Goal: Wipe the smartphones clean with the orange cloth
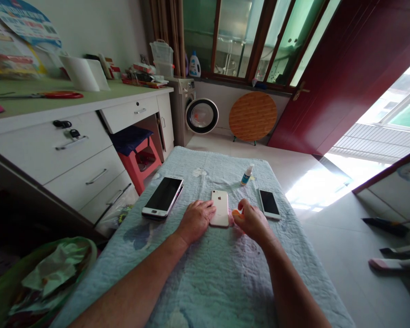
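A pale phone [220, 209] lies back side up on the cloth-covered table [205, 282]. My left hand [197, 219] rests at its left edge, fingertips touching it, with nothing gripped. Just right of that phone, my right hand [253, 221] is closed on a small orange thing [238, 214], mostly hidden by the fingers. To the left, a white phone with a dark screen [164, 195] lies on top of another dark flat device. Another white phone [269, 204] is at the right, screen up. Behind my right hand stands a small spray bottle [247, 175].
A white desk [78, 152] with drawers runs along the left, a red stool [140, 161] beside it. Beyond the table are a washing machine [182, 107] with its door ajar and a round wooden board [253, 116]. A waste bin [89, 264] sits at lower left.
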Demonstrator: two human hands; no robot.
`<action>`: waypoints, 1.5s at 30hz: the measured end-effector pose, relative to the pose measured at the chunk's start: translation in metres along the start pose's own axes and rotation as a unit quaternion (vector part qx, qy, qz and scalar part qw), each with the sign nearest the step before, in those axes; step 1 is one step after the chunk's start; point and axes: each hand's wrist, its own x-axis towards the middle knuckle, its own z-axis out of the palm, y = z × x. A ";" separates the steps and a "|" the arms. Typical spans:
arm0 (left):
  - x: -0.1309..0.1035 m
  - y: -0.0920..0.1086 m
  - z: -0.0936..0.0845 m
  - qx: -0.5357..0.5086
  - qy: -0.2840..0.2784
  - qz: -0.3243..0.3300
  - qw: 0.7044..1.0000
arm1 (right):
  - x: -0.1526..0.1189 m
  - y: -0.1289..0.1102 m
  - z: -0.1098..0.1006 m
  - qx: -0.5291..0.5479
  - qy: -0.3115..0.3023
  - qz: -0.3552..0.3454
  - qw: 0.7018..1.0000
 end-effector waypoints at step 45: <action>-0.001 0.002 -0.002 -0.022 0.011 0.003 1.000 | 0.037 -0.008 0.032 -0.034 0.083 -0.083 0.992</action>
